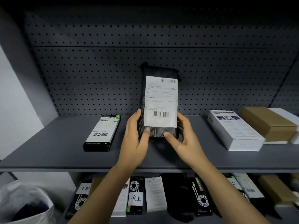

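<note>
Grey pegboard point(80, 70) backs a grey shelf point(48, 151). At the shelf's middle a black parcel point(157, 132) with a white label point(161, 101) is held upright; whether its lower end touches the shelf cannot be told. The left hand point(134, 143) grips its lower left edge and the right hand point(184, 141) grips its lower right edge, both thumbs on the front. At nine o'clock from the parcel lies a black box point(102, 133). At three o'clock lie a white box point(234, 130) and, beyond it, a brown box point(267, 123).

Bare forearms point(100, 191), left grip point(134, 143), right grip point(186, 143) (short nails)
</note>
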A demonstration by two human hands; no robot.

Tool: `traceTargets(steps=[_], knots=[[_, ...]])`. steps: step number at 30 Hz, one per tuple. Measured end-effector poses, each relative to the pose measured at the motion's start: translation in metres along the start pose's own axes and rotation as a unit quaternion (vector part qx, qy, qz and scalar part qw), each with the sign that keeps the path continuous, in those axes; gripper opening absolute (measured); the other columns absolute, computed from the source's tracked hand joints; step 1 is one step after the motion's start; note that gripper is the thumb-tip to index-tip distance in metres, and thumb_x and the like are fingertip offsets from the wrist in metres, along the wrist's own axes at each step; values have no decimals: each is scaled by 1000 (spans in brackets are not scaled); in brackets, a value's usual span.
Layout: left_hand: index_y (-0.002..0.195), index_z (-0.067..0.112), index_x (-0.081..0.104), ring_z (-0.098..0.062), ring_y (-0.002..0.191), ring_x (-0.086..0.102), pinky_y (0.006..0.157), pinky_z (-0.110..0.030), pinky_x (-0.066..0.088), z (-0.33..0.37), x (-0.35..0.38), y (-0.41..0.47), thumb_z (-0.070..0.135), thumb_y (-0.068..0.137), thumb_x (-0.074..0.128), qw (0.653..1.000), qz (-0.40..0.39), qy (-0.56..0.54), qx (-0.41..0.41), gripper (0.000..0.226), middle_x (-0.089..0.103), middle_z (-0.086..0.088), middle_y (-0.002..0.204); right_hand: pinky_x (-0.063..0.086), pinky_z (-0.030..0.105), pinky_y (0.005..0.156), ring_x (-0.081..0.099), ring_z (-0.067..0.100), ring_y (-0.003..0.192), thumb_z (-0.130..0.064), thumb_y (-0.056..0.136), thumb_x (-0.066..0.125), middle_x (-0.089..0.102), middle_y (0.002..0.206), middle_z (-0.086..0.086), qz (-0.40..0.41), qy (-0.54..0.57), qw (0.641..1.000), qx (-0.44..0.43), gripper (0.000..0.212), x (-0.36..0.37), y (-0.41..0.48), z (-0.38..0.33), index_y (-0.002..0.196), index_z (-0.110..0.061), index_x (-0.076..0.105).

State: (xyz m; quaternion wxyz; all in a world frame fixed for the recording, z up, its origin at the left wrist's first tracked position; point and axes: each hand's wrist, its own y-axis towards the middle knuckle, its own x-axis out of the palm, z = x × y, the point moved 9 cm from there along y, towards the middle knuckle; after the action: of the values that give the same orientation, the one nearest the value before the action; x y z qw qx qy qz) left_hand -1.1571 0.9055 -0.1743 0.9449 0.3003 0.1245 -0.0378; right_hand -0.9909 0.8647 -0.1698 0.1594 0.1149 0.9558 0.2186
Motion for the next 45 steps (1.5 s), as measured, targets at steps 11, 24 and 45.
traceTargets(steps=[11,24,45], knots=[[149,27,30,-6,137,36,111,-32,33,-38,11,-2,40,99,47,990,-52,95,-95,55,38,9,152,28,4,82,34,-22,107,-30,100,48,46,127,-10,-73,-127,986,79,45,13,11,30,142,-41,36],[113,12,63,-21,95,56,79,-38,49,27,29,7,31,91,46,943,-20,306,130,34,60,0,104,39,21,81,55,16,105,-31,93,61,58,111,-1,19,-290,957,-17,28,-40,4,12,116,-14,64],[143,18,45,-15,130,44,104,-35,41,79,261,-22,42,99,48,958,-157,241,18,51,46,3,145,38,22,83,51,19,114,-27,87,68,50,127,1,-9,-304,947,103,55,-254,-33,85,137,-18,47]])
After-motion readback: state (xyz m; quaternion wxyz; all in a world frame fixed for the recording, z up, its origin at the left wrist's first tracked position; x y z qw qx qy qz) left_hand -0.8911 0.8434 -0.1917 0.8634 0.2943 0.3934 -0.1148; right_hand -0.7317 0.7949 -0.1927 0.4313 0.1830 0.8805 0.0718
